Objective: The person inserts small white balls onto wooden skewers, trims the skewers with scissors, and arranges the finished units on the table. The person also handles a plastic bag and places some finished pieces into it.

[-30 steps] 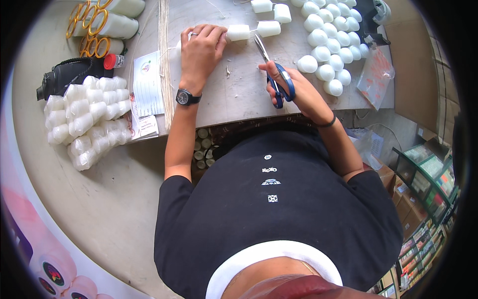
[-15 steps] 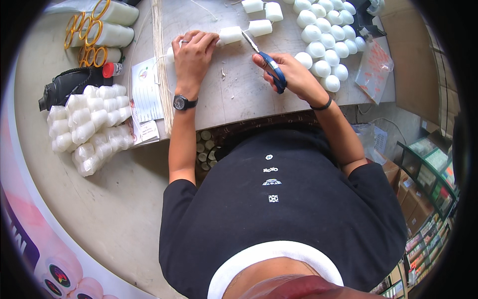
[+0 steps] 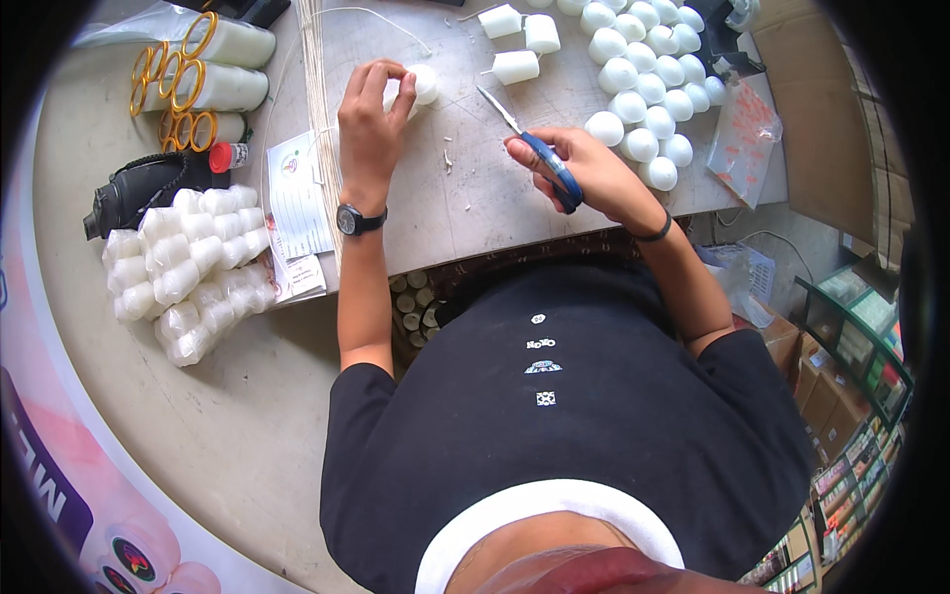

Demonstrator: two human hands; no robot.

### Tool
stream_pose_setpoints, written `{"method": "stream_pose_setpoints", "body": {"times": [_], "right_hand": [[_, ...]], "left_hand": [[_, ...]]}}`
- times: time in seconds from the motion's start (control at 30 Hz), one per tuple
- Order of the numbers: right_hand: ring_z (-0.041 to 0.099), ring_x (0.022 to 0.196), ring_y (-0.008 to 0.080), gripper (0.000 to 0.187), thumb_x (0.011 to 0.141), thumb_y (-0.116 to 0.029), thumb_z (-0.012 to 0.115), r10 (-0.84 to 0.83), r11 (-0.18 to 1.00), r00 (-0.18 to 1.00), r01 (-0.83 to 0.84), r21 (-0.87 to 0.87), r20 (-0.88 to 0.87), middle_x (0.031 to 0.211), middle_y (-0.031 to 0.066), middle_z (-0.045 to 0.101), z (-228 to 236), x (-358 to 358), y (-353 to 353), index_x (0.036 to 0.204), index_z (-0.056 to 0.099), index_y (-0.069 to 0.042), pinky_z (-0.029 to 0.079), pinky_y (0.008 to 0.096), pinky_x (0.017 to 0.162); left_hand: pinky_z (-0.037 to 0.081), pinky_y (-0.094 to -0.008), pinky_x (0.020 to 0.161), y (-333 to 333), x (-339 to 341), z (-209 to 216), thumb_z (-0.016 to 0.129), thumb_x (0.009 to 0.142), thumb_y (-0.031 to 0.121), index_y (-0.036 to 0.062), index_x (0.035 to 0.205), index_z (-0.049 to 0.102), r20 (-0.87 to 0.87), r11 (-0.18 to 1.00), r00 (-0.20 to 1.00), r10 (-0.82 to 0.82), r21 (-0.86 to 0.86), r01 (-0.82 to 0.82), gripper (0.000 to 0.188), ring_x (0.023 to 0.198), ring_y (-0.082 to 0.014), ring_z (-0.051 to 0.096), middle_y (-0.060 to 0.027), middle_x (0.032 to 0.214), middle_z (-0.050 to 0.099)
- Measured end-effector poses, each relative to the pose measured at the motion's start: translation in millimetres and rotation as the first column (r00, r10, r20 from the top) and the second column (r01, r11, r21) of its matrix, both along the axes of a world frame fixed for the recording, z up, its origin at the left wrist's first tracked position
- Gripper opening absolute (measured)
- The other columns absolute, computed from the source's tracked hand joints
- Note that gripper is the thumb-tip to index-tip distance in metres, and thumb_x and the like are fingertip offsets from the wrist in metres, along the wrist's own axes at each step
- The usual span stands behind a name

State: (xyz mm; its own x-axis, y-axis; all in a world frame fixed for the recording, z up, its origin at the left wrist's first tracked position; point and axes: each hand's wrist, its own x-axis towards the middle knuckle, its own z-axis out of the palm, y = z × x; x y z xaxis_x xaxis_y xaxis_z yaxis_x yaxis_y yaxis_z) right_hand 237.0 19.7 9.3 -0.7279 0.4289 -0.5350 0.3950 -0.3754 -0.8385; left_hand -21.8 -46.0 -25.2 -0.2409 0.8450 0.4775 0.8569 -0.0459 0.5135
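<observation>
My left hand (image 3: 374, 117) pinches a short white candle (image 3: 427, 83) between thumb and fingers, its round end showing. Part of what lies under those fingers is hidden. In my right hand (image 3: 594, 168) is a pair of scissors (image 3: 544, 160) with dark blue handles; its blades point up and left, apart from the candle. Beyond the blade tips three white candles (image 3: 516, 67) lie on the table, the nearest with a short wick end sticking out. A bundle of pale wick strings (image 3: 315, 74) runs beside my left hand.
Many white candles (image 3: 648, 84) stand grouped at the right. Plastic-wrapped candle packs (image 3: 198, 243), a black bottle (image 3: 139, 188), a red-lidded small jar (image 3: 226, 156), gold-ringed white rolls (image 3: 228, 87) and papers (image 3: 300, 188) sit left. The table's front edge (image 3: 475, 252) is close to my body.
The candle in my left hand has moved left, away from the nearest loose candle, and turned its round end up. The scissors have shifted slightly down and right.
</observation>
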Motion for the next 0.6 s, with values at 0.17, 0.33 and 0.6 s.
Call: {"method": "stream_pose_setpoints", "body": {"times": [0.17,0.33,0.6], "right_hand": [[0.047,0.046,0.0051,0.053,0.094,-0.049,0.070,-0.044,0.999,0.999,0.044,0.019,-0.018,0.058,-0.0030,0.051,5,6,-11,0.113,0.068,0.000,0.037,0.0238,0.043],[0.045,0.049,0.0037,0.048,0.096,-0.044,0.070,-0.071,0.997,0.997,0.071,-0.014,-0.022,0.060,-0.0040,0.050,5,15,-16,0.115,0.066,0.000,0.035,0.0231,0.044],[0.042,0.051,0.0033,0.043,0.096,-0.042,0.070,-0.020,0.999,0.999,0.019,-0.032,-0.033,0.060,-0.0048,0.049,4,16,-15,0.110,0.066,-0.001,0.034,0.0237,0.045]], "left_hand": [[0.058,-0.0377,0.076,11,-5,3,0.071,0.093,0.017,-0.0003,0.099,0.066,0.060,0.994,0.996,-0.059,-0.092,0.064,0.019,0.090,-0.0287,0.070,-0.0148,0.102,0.071],[0.059,-0.0351,0.083,11,0,16,0.075,0.091,0.019,0.0058,0.117,0.071,0.049,0.981,0.996,-0.069,-0.178,0.076,0.030,0.091,-0.0260,0.071,-0.0135,0.109,0.071],[0.058,-0.0337,0.087,22,-34,36,0.079,0.086,0.015,0.0094,0.119,0.072,0.186,0.816,0.973,-0.134,-0.536,0.215,0.035,0.096,-0.0249,0.071,-0.0077,0.117,0.072]]}}
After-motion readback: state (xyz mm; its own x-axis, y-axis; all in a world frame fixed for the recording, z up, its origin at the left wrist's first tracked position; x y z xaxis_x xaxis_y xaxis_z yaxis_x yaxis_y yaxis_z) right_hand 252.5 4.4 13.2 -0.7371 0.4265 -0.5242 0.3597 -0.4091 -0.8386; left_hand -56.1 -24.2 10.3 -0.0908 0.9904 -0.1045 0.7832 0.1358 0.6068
